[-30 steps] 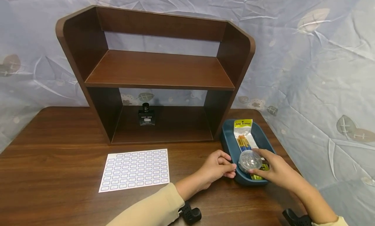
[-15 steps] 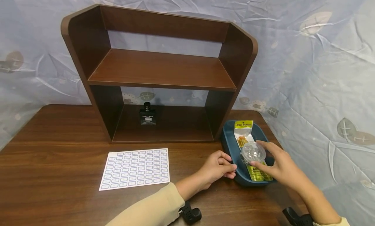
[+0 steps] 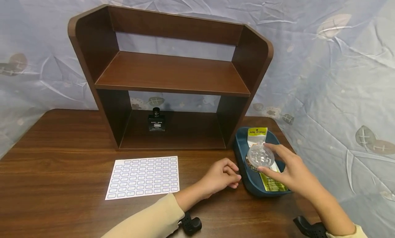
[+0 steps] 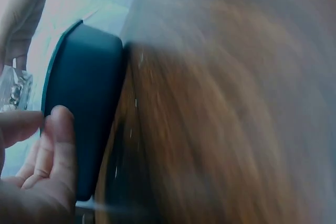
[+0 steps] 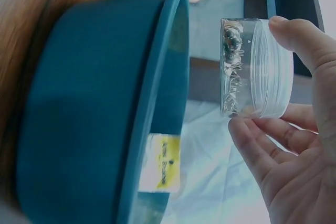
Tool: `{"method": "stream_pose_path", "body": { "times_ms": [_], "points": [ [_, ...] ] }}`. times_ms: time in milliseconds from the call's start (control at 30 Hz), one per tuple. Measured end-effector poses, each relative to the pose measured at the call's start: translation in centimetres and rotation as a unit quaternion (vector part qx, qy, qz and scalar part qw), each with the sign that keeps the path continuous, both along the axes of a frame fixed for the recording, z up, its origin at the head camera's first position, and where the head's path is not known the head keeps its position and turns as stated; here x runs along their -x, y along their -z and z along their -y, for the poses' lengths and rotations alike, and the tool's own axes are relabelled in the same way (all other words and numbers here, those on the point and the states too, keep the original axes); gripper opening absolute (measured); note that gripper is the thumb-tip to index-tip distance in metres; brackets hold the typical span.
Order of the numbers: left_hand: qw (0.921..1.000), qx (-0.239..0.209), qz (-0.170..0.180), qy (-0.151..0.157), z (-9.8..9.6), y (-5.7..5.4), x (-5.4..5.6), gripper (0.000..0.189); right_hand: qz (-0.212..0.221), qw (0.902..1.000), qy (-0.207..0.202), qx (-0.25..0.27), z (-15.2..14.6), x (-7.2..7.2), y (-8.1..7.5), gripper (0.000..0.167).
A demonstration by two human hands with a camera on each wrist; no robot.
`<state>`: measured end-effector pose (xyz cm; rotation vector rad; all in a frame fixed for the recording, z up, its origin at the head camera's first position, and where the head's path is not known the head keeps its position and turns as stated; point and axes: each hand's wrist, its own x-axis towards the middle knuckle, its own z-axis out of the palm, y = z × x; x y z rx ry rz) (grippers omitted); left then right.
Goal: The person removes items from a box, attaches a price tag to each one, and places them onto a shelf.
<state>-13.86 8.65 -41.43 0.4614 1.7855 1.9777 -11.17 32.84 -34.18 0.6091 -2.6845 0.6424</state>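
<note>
Jar (image 5: 257, 69) of clear plastic, round and squat, with smooth walls and fine rings about its lid; small glinting bits lie heaped in its base, too small to name; you have it raised over the bin (image 5: 86, 108), clear of the rim. The bin is matt teal, long, with rounded corners and a thin lip; in it lie two glossy packets, the far one (image 3: 257, 132) printed "Artist Brushes" on yellow, the near one (image 3: 273, 183) yellow-green.

Your right hand (image 3: 288, 166) comes in from the right, forearm slanting up and inward; its thumb and fingers are spread to the jar's width and curved about opposite sides of it, gripping it firmly enough to hold it aloft. Your left hand (image 3: 219, 178) lies low beside the bin's left wall, fingers loosely bent in, thumb near the fingertips, with nothing seen in its grasp; whether the tips touch the bin, you cannot tell from here; a cream sleeve (image 3: 148, 219) covers that forearm.

Beyond, on the brown wood-grain table (image 3: 61, 162), stands a dark two-tier shelf (image 3: 172, 73) with a square-shouldered black bottle (image 3: 156, 121) upright on its lower board; a flat white sheet (image 3: 143, 177) of outlined labels lies before it.
</note>
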Motion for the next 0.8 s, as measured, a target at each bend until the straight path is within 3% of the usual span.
{"method": "stream_pose_path", "body": {
  "times_ms": [100,200,433,567,700,800],
  "points": [
    [0.9969,0.048,-0.063,-0.001,1.5,0.0,0.3,0.021,0.007,0.9999,-0.006,-0.008,0.9,0.1,-0.1,0.072],
    [0.9885,0.095,-0.118,0.0,2.9,0.1,0.7,0.019,0.015,0.9997,-0.02,-0.001,1.8,0.1,-0.1,0.071],
    [0.9612,0.178,-0.209,-0.021,6.6,-0.5,2.5,0.015,0.057,0.9966,-0.056,0.019,3.7,0.1,0.1,0.069],
    [0.9426,0.221,-0.248,-0.033,9.2,-0.9,3.3,0.016,0.081,0.9936,-0.076,0.018,5.1,0.0,0.6,0.068],
    [0.9214,0.265,-0.283,-0.018,11.7,-1.2,3.9,0.017,0.108,0.9901,-0.087,0.017,6.5,-0.1,1.2,0.067],
    [0.8991,0.309,-0.31,-0.002,13.3,-1.5,4.2,0.016,0.123,0.9882,-0.089,0.016,7.4,-0.2,1.7,0.069]
  ]
}}
